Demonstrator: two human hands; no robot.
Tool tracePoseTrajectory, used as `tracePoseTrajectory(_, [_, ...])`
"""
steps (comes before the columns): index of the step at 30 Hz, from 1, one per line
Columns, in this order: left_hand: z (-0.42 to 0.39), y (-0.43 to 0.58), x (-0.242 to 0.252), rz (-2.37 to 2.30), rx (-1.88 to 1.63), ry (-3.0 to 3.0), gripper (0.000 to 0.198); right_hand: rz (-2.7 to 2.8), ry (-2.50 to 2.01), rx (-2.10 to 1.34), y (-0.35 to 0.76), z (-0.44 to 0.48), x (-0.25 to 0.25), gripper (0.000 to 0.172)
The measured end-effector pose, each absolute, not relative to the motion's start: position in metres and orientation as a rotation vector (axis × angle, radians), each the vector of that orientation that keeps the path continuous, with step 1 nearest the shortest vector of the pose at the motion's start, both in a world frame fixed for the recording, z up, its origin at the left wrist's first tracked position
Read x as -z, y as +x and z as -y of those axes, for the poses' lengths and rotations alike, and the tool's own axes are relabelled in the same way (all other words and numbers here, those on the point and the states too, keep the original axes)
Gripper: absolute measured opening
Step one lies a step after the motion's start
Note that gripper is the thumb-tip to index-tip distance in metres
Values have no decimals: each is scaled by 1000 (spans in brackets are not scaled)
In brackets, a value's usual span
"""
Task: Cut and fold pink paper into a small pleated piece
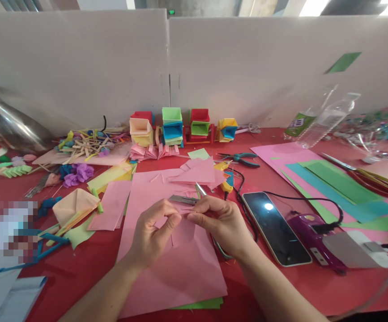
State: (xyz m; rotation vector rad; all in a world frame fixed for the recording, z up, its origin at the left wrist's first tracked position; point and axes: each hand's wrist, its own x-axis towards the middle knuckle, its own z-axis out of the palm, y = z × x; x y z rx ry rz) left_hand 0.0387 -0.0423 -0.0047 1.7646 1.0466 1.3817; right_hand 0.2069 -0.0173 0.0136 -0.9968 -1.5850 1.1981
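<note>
My left hand [156,230] and my right hand [222,223] meet over the pink paper sheets [176,286], each with thumb and forefinger pinched together. Between the fingertips runs a thin pink paper strip [184,213], its ends partly hidden by the fingers. Just beyond the fingertips is a flat grey metal piece [182,199], whose kind I cannot make out. A pointed silver blade [200,189] shows beside my right forefinger. Folded pink paper pieces [198,172] lie farther back, near a yellow-handled tool [227,183] with a black cable.
Folded paper boxes [172,130] stand by the white partition [79,67]. Right are pliers [244,160], a phone [277,228], a purple power strip [314,241], scissors [364,174] and a clear bottle [330,120]. Left are a steel jug [12,120], craft sticks [91,145] and folded papers [76,205].
</note>
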Motion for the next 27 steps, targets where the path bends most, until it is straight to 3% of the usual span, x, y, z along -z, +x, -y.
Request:
tracePoseTrajectory(9, [43,40,2,-1215,-1347,1591,22,1605,-1094,-1265,203,20,-15,19])
tracePoseTrajectory(15, [42,40,2,-1173,-1172,1760,9,1821,-1185,-1146,205,21,-13,19])
tracePoseTrajectory(19, [43,42,4,-1189,-1174,1767,19,1888,-1203,-1090,201,23,-14,24])
tracePoseTrajectory(27, [39,38,5,-1192,-1259,1606,20,1843,-1206,-1154,203,21,-17,24])
